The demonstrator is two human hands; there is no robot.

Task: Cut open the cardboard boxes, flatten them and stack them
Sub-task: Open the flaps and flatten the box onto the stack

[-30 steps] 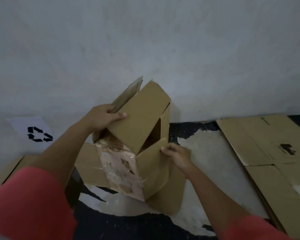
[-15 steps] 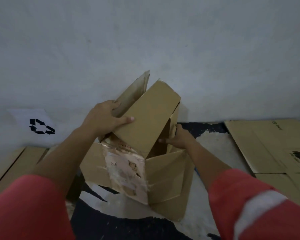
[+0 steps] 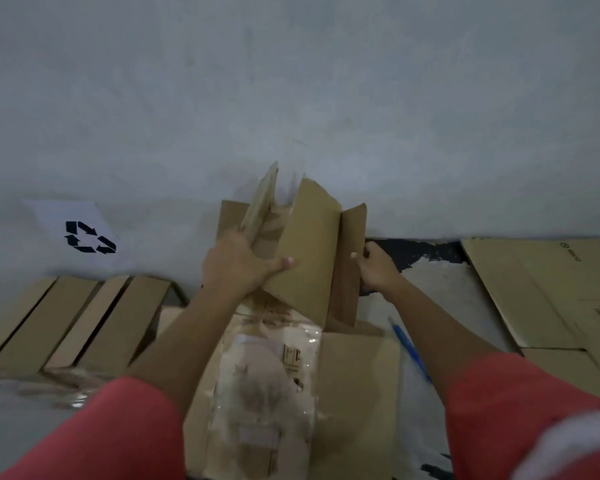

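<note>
Within the last second our right hand has left the near lower flap and gone round to 3 o'clock of the box. It now curls its fingers over the edge of the narrow side flap. Meanwhile the box has tipped toward us, so its taped face lies nearly flat below. Our left hand keeps its hold at 9 o'clock, fingers tucked over a panel's edge and thumb pressed on the outer face. We judge the box is already cut open and we are spreading it to collapse it, so flattening is under way and stacking is not yet begun. The box sits on the floor at centre, its far flaps near the wall at 12 o'clock; whether they touch it we cannot tell, but there is little room that way. A stack of folded card lies at 9 o'clock and flat sheets at 3 o'clock. A blue tool lies just beside the box at 4 o'clock, under our right forearm. The freest room is toward us, at 6 o'clock.
</note>
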